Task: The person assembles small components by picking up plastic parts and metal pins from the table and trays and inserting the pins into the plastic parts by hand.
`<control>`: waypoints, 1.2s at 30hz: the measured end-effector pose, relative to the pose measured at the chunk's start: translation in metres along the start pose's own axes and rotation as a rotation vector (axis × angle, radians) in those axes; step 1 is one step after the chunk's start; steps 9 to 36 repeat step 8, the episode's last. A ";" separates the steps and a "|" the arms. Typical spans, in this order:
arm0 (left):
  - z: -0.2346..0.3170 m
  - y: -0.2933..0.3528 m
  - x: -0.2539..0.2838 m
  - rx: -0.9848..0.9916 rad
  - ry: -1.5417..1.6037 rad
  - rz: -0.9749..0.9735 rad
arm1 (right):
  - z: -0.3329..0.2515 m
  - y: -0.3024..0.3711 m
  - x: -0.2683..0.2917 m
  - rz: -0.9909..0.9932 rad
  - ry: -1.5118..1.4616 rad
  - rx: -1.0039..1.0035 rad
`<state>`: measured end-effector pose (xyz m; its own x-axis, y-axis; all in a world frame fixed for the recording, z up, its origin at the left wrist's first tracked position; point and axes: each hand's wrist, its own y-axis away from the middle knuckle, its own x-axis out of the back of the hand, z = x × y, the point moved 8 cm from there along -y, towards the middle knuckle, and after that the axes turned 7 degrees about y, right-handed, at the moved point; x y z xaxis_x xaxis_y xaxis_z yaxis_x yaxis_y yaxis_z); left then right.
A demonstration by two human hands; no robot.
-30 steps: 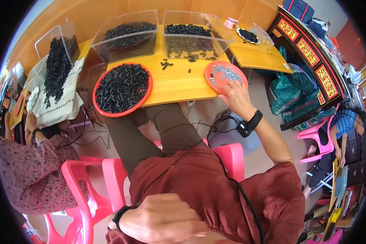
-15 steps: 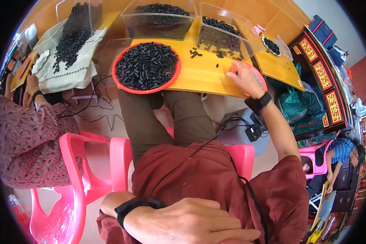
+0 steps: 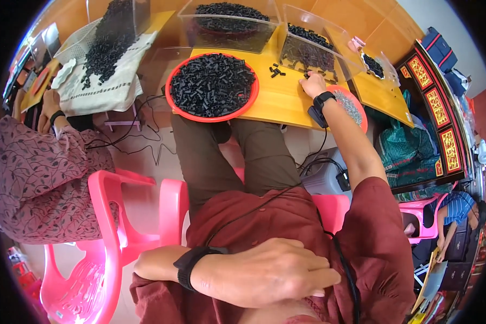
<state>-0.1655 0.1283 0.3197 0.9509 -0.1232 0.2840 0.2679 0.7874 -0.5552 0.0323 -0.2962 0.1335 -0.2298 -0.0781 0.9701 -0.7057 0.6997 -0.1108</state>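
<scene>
Out over the yellow table (image 3: 275, 102), my right hand (image 3: 315, 86) is closed in a pinch. A small black tube (image 3: 307, 74) shows at its fingertips, beside several loose black tubes (image 3: 277, 70). Just right of the wrist is a red bowl (image 3: 363, 116) of small silvery pieces (image 3: 349, 106). My left hand (image 3: 272, 270) lies in front of my belly, back upward, its fingers curled together. Its palm and fingertips are hidden, so what it may hold cannot be seen. A large red basin (image 3: 173, 105) heaped with black tubes (image 3: 213, 83) stands before my legs.
Clear plastic boxes (image 3: 275, 27) of black tubes line the table's back. At left a person (image 3: 43, 178) sits by a cloth-covered table (image 3: 113, 100) with more tubes. A pink chair (image 3: 105, 210) is beside me. A black cable (image 3: 340, 254) crosses my shirt. Another person (image 3: 459, 208) is far right.
My right hand has moved away from the bowl of silvery pieces to the loose tubes by the box. My left hand's fingers are more curled. The whole view has shifted slightly.
</scene>
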 end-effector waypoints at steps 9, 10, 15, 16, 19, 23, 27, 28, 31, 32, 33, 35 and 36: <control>-0.071 0.026 0.016 0.348 0.087 0.006 | -0.008 -0.004 -0.011 -0.053 0.025 0.008; -0.071 0.026 0.016 0.348 0.087 0.006 | -0.008 -0.004 -0.011 -0.053 0.025 0.008; -0.071 0.026 0.016 0.348 0.087 0.006 | -0.008 -0.004 -0.011 -0.053 0.025 0.008; -0.071 0.026 0.016 0.348 0.087 0.006 | -0.008 -0.004 -0.011 -0.053 0.025 0.008; -0.071 0.026 0.016 0.348 0.087 0.006 | -0.008 -0.004 -0.011 -0.053 0.025 0.008; -0.071 0.026 0.016 0.348 0.087 0.006 | -0.008 -0.004 -0.011 -0.053 0.025 0.008; -0.071 0.026 0.016 0.348 0.087 0.006 | -0.008 -0.004 -0.011 -0.053 0.025 0.008; -0.071 0.026 0.016 0.348 0.087 0.006 | -0.008 -0.004 -0.011 -0.053 0.025 0.008; -0.071 0.026 0.016 0.348 0.087 0.006 | -0.008 -0.004 -0.011 -0.053 0.025 0.008; -0.071 0.026 0.016 0.348 0.087 0.006 | -0.008 -0.004 -0.011 -0.053 0.025 0.008; -0.071 0.026 0.016 0.348 0.087 0.006 | -0.008 -0.004 -0.011 -0.053 0.025 0.008; -0.071 0.026 0.016 0.348 0.087 0.006 | -0.008 -0.004 -0.011 -0.053 0.025 0.008; -0.071 0.026 0.016 0.348 0.087 0.006 | -0.008 -0.004 -0.011 -0.053 0.025 0.008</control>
